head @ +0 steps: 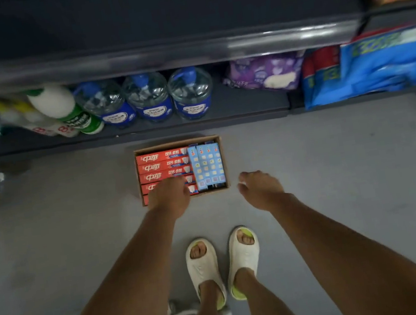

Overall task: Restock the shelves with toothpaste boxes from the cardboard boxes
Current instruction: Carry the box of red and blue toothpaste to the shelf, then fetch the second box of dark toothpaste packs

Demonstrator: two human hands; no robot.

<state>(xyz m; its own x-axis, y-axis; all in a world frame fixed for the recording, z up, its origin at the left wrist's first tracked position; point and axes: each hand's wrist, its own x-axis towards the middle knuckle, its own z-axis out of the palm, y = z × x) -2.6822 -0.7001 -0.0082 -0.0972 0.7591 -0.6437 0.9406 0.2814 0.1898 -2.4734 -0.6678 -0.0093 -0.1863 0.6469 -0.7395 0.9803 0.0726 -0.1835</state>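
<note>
1. An open cardboard box (177,143) is seen on the grey floor (337,165), just in front of the lowest shelf (127,131).
2. Red toothpaste boxes (162,165) are laid flat in a stack of rows in the left part of the cardboard box; light blue toothpaste boxes (209,165) are packed side by side in its right part.
3. The left hand (171,199) is lowered onto the near red rows inside the cardboard box, palm down; its fingers are hidden beneath it, so whether a grip is closed on a box cannot be told.
4. The right hand (260,190) is held above the floor just right of the cardboard box, apart from it, with fingers loosely spread and nothing held.
5. Beyond the cardboard box, three clear water bottles (148,98) with blue labels are stood on the lowest shelf; a white bottle with a green label (64,108) is leaned to their left.
6. A purple soft pack (264,73) is lying further right of the box on that shelf, and blue plastic packs (371,65) are piled beyond it.
7. A blurred shelf edge (159,55) is stretched across above the bottles, covering their tops.
8. Two feet in cream slippers (222,263) are placed on the floor near to the box, between the forearms.
</note>
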